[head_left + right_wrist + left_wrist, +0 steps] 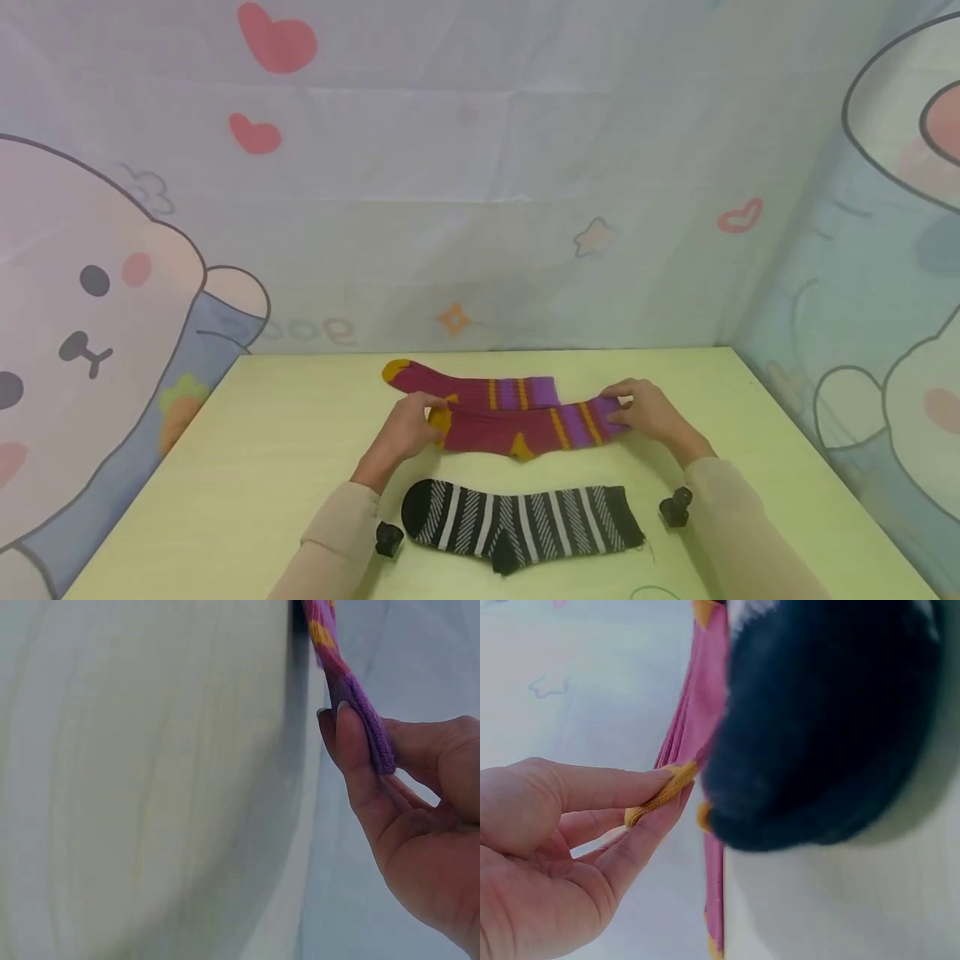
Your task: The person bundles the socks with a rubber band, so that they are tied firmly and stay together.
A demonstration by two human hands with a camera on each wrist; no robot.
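Observation:
Both hands stretch a maroon sock (487, 429) with yellow toe and heel and a purple-striped cuff between them. At its yellow toe, the left hand (408, 429) pinches the fabric between thumb and fingers; the left wrist view shows this toe (664, 795) folded in the grip. The right hand (651, 410) pinches the purple cuff (367, 727) at the other end. Just behind lies a matching maroon sock (465, 387), partly covered by the held one. In front, nearer the person, a black-and-white striped sock (525, 521) lies flat, its dark toe large in the left wrist view.
The pale yellow table (262, 467) ends at a printed cloth backdrop (450, 167) behind and at the sides. Small black wrist devices sit by the left sleeve (337, 525) and the right sleeve (735, 517). A thin loose thread (654, 588) lies at the front edge.

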